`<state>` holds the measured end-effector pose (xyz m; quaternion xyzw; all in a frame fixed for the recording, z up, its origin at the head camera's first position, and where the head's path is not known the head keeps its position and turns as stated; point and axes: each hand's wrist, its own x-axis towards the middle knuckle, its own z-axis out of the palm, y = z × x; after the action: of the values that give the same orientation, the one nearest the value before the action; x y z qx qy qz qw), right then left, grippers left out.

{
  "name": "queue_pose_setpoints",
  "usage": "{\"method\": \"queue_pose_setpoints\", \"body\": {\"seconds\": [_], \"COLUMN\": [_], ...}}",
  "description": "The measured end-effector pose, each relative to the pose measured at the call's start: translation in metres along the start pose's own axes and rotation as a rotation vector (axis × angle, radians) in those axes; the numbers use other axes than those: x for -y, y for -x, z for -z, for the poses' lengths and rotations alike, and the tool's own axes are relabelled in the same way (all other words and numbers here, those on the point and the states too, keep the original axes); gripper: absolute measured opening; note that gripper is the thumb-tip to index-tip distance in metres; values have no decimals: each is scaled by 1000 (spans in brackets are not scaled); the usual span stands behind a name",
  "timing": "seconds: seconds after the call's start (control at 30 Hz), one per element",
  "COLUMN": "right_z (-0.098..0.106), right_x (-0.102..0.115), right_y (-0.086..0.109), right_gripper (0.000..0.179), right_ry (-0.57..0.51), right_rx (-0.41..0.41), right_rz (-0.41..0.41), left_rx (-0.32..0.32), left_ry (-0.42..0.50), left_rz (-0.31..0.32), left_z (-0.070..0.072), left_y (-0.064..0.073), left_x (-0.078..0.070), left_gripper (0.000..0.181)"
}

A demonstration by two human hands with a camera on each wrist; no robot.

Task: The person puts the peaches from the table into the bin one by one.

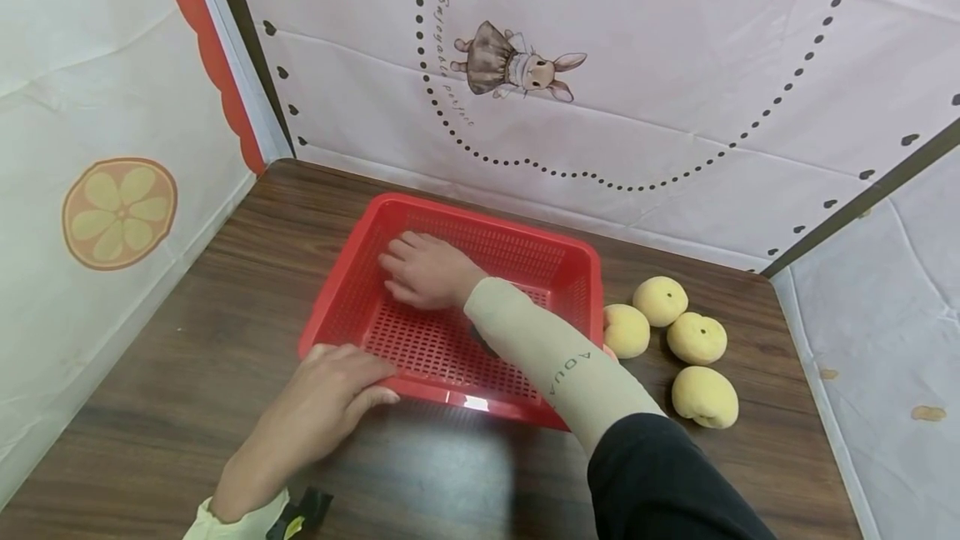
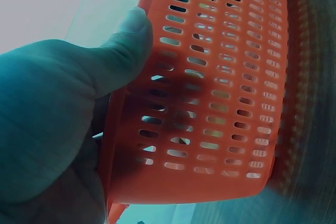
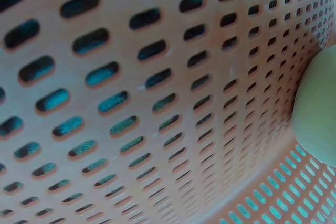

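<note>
A red plastic basket (image 1: 465, 407) with slotted walls stands on the wooden table. My left hand (image 1: 326, 394) grips its near left corner by the rim; in the left wrist view the thumb (image 2: 123, 45) lies against the slotted wall. My right hand (image 1: 426, 272) is inside the basket, palm down near the left end, fingers bent. In the right wrist view a pale yellow peach (image 3: 317, 106) shows at the edge, by the basket wall; in the head view the hand hides it. The fingers' contact with this peach is hidden.
Several yellow peaches (image 1: 697, 338) lie on the table (image 1: 780, 440) right of the basket, the nearest close against its wall. White printed sheets (image 1: 637, 107) enclose the table at the back and both sides. A small black object (image 1: 307, 511) shows by the left sleeve.
</note>
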<state>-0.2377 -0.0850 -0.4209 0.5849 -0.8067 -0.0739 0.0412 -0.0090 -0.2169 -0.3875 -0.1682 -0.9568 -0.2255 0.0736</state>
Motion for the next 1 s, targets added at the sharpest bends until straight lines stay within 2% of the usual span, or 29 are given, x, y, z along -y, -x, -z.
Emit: {"method": "queue_pose_setpoints", "body": {"seconds": [0.23, 0.63, 0.83, 1.0], "right_z": [1, 9, 15, 20], "right_x": [0, -2, -3, -4], "right_y": [1, 6, 10, 12], "right_gripper": [46, 54, 63, 66], "right_ry": [-12, -15, -31, -46], "right_rx": [-27, -7, 39, 33], "right_rz": [4, -24, -63, -59], "left_rx": [-6, 17, 39, 35], "left_ry": [-6, -5, 9, 1], "left_rz": [-7, 2, 24, 15], "left_z": [0, 1, 2, 1], "left_y": [1, -1, -1, -2], "left_x": [0, -1, -3, -2], "left_gripper": [21, 24, 27, 27]}}
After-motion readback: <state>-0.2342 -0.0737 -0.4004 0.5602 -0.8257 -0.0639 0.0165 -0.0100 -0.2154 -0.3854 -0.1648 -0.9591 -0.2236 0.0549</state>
